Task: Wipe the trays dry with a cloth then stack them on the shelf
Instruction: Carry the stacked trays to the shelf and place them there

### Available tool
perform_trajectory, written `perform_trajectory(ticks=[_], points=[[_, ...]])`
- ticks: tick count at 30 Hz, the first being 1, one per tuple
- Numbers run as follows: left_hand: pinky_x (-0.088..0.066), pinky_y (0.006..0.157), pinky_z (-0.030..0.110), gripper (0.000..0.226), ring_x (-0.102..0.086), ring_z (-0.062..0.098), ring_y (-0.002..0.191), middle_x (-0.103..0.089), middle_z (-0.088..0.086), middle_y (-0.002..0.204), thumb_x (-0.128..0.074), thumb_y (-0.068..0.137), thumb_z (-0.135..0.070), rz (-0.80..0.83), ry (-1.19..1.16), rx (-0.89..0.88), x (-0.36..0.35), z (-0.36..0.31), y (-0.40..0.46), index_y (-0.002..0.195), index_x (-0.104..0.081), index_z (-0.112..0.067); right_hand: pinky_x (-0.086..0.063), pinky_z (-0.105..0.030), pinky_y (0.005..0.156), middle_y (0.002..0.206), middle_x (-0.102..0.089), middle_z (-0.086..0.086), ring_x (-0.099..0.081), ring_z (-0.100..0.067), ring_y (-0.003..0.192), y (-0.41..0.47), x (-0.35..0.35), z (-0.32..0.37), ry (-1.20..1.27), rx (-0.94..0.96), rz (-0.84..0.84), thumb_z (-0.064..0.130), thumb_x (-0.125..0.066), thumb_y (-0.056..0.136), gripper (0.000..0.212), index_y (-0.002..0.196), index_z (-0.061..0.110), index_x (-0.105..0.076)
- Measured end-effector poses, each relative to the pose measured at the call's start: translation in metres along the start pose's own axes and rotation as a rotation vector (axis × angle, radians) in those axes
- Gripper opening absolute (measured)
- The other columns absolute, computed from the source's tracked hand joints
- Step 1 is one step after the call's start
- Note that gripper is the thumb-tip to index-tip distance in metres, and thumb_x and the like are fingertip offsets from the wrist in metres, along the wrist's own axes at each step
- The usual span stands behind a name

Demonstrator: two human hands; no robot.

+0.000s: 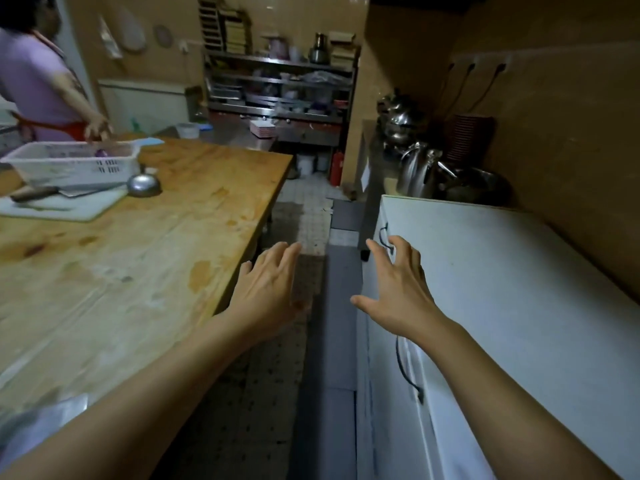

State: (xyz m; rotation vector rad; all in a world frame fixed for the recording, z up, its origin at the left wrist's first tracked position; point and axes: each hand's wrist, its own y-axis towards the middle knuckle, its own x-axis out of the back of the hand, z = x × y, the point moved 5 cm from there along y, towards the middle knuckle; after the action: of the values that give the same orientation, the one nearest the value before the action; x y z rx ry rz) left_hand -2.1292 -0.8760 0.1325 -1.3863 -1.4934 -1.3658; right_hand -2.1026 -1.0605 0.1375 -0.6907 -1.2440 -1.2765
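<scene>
Both hands out in front w/ nothing in them: left hand (268, 291) fingers straight and relaxed, hanging over the aisle just past the edge of the wooden table (145, 244); right hand (398, 289) fingers spread and a bit curled, over the near corner of the white chest unit (519, 289), thumb out toward the gap. No cloth in either hand and none I can pick out anywhere. No trays near the hands either; closest candidates are flat things on the metal shelf rack (278, 84) at the far end of the room, too dim and small to tell. On the table: white basket (72, 161), a cutting board (65, 206) w/ a knife (38, 194) on it, a steel bowl (143, 185) upside down beside it. Another person (41, 84) stands at the table's far left. Kettles (420, 168) behind the chest unit. Progress, my guess: nothing wiped or stacked that shows here; cloth and trays have yet to be picked up, so basically the whole job is left.
</scene>
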Motion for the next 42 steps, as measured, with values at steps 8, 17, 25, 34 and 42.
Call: perform_trajectory(ticks=[8,17,25,34,42], points=[[-0.028,0.109,0.043,0.092,-0.025,0.022,0.138,-0.017,0.002,0.152,-0.063,0.080,-0.049,-0.039,0.013,-0.088,-0.017,0.055,0.173,0.148,-0.006,-0.021,-0.022,-0.043,0.113,0.152,0.003,-0.003,0.000,-0.029,0.142,0.170,-0.033,-0.003,-0.022,-0.030,-0.036,0.047,-0.069,0.077,0.094,0.148,0.026,-0.011],[-0.026,0.111,0.043,0.090,-0.021,0.020,0.139,-0.020,0.000,0.152,-0.064,0.081,-0.043,-0.016,-0.035,-0.188,-0.036,0.086,0.347,0.148,-0.008,-0.020,-0.024,-0.044,0.114,0.152,0.003,-0.002,-0.001,-0.028,0.142,0.334,-0.052,-0.041,-0.012,-0.092,-0.065,0.045,-0.071,0.076,0.096,0.148,0.025,-0.011],[-0.027,0.108,0.041,0.089,-0.025,0.019,0.137,-0.022,0.000,0.150,-0.063,0.081,-0.043,0.002,0.005,-0.133,-0.085,0.109,0.515,0.147,-0.010,-0.019,-0.021,-0.043,0.113,0.152,0.007,0.002,0.005,-0.026,0.142,0.502,-0.091,-0.115,0.032,-0.063,-0.030,0.044,-0.069,0.078,0.096,0.149,0.027,-0.008],[-0.023,0.112,0.042,0.088,-0.019,0.018,0.140,-0.015,-0.001,0.154,-0.062,0.084,-0.043,0.053,0.007,-0.008,-0.114,0.145,0.691,0.149,-0.008,-0.019,-0.021,-0.043,0.115,0.150,0.005,0.001,0.002,-0.027,0.140,0.688,-0.117,-0.169,0.061,0.025,0.039,0.045,-0.069,0.077,0.096,0.148,0.029,-0.007],[-0.020,0.113,0.042,0.088,-0.017,0.019,0.141,-0.015,0.001,0.155,-0.062,0.084,-0.040,0.054,-0.021,-0.002,-0.165,0.199,0.855,0.150,-0.008,-0.020,-0.020,-0.045,0.113,0.152,0.007,0.002,0.004,-0.028,0.141,0.855,-0.170,-0.209,0.015,0.007,0.056,0.045,-0.070,0.076,0.097,0.148,0.027,-0.007]])
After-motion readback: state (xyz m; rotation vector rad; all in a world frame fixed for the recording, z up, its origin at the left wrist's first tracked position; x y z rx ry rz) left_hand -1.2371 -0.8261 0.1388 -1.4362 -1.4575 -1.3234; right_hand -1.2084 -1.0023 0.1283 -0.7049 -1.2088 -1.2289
